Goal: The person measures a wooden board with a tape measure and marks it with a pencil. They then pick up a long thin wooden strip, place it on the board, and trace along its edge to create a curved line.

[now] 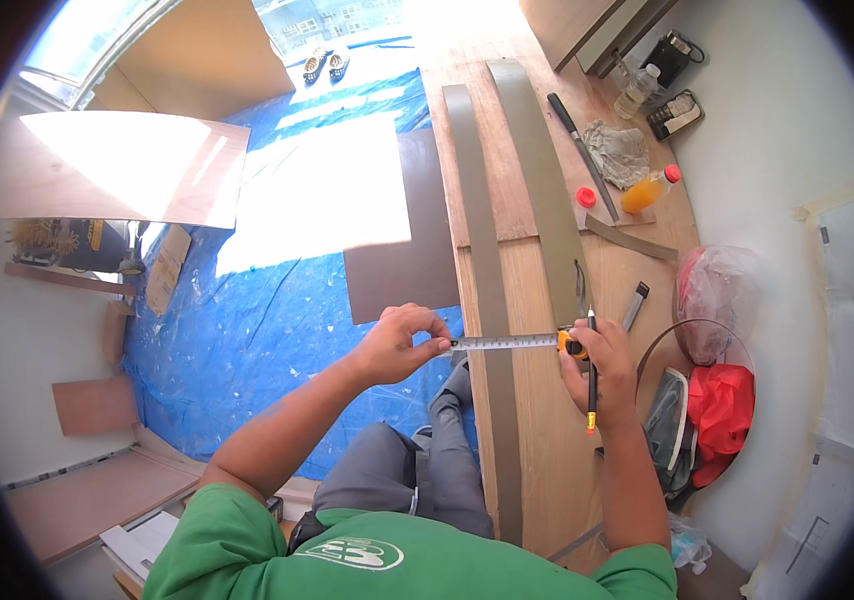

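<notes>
A tape measure is stretched sideways across the wooden bench. My left hand (pixel 399 345) pinches the free end of its blade (pixel 507 342) near the bench's left edge. My right hand (pixel 611 362) is closed round the yellow and black tape measure case (pixel 569 344). Those same fingers also hold a dark pencil (pixel 592 395), its eraser end toward me. Beneath the blade runs a long narrow grey-brown strip (pixel 477 190). A wider olive strip (pixel 532 170) lies to its right, its near end by the case. Whether the blade touches the strips, I cannot tell.
Beyond my right hand on the bench (pixel 537 470) are a black-handled tool (pixel 582 155), a crumpled rag (pixel 615 152), an orange drink bottle (pixel 650 190) and a cutter (pixel 635 305). A red bag (pixel 722 420) sits at right. Blue sheeting (pixel 277 340) covers the floor, with a brown panel (pixel 402 270) on it.
</notes>
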`<state>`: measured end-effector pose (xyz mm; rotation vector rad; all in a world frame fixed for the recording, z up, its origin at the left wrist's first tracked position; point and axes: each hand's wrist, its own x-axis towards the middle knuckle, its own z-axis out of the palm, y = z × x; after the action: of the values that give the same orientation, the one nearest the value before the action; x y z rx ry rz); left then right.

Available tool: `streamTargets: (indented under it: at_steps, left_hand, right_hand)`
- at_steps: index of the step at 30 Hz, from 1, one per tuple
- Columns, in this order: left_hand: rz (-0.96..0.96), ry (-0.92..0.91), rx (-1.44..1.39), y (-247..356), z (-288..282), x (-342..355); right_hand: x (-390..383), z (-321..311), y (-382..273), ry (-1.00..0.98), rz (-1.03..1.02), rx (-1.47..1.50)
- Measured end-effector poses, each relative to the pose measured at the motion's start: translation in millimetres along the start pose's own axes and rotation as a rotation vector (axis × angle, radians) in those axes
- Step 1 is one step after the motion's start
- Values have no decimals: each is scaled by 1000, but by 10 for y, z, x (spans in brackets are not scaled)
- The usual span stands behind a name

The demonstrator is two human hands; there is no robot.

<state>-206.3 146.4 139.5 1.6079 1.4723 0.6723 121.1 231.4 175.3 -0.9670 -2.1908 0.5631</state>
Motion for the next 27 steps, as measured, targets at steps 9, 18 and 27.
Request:
streamTargets:
  at_steps: [9, 18, 27]
  left_hand:
    - [-76, 86, 68, -255, -826, 1405]
    - [-137, 116, 86, -1081, -1610, 2624]
    - [-146, 144, -32, -2007, -2188, 3422]
  right_hand:
    - [1383, 431, 793, 69, -27, -6]
    - [2632, 1169, 1299, 24, 41, -55]
    - [3972, 2261, 1929, -130, 132, 17]
